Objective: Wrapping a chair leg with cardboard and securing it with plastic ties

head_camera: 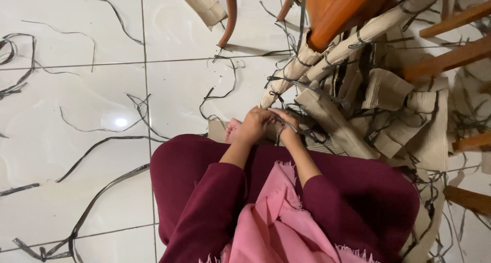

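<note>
I sit on a white tiled floor in maroon clothes with a pink scarf hanging down. My left hand and my right hand meet in front of my knees. Both pinch a thin dark strap that loops between the fingers. Just beyond my hands lies a rolled corrugated cardboard wrap, bound with dark straps, that leads up to an orange-brown wooden furniture piece. A bare foot shows left of my left hand.
Torn corrugated cardboard pieces pile up on the right among wooden furniture legs. Cut dark straps lie scattered over the white floor tiles on the left. A curved brown wooden part stands at top centre.
</note>
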